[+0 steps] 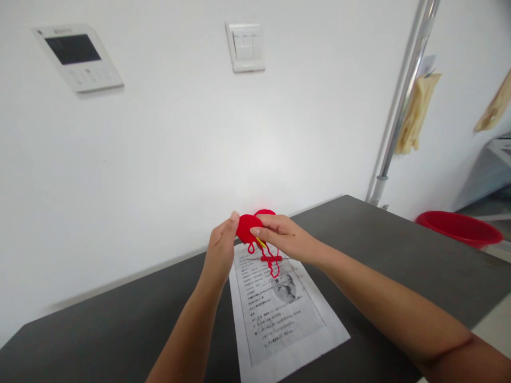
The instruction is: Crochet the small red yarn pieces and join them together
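A rounded red piece that looks knitted or crocheted [248, 227] is held up over the printed sheet. My left hand [222, 239] grips its left edge, thumb upright against it. From the other side my right hand [281, 234] pinches the right edge, its thumb lying across the front. A slim yellow thing [261, 242] pokes out below that thumb; its kind is unclear. Red yarn [274, 272] hangs in loops beneath. More red material [265, 211] shows behind my right fingers. A short red roll on a thin needle-like rod [271, 258] appears just above the paper.
The printed sheet [259, 330] lies on a dark grey table [159, 319] against a white wall. A metal pole [403, 101] stands at the right, near hanging yellowish gloves [417, 114]. Beyond the table's right side is a red basin [459, 226].
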The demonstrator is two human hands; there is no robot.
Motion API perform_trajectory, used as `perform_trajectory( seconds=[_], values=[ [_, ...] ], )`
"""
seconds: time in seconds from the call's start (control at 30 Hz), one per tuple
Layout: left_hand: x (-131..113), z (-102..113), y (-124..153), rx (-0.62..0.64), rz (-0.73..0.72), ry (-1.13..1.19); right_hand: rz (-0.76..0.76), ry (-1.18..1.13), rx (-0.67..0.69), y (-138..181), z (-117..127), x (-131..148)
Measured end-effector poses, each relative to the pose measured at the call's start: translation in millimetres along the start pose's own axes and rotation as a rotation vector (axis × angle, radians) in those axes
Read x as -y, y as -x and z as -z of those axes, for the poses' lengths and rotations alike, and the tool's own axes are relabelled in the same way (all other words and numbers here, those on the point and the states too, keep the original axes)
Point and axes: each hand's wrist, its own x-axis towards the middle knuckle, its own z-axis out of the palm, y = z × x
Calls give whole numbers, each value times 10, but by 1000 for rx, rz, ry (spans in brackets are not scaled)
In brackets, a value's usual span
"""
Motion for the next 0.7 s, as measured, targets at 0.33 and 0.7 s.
perform_trajectory(
  seconds=[0.33, 0.7],
  values=[
    [-43, -67, 88, 53, 7, -46, 36, -113, -128, -2, -49, 9],
    [-26, -131, 98, 51, 115, 131, -33, -314, -141, 9, -111, -53]
  ],
)
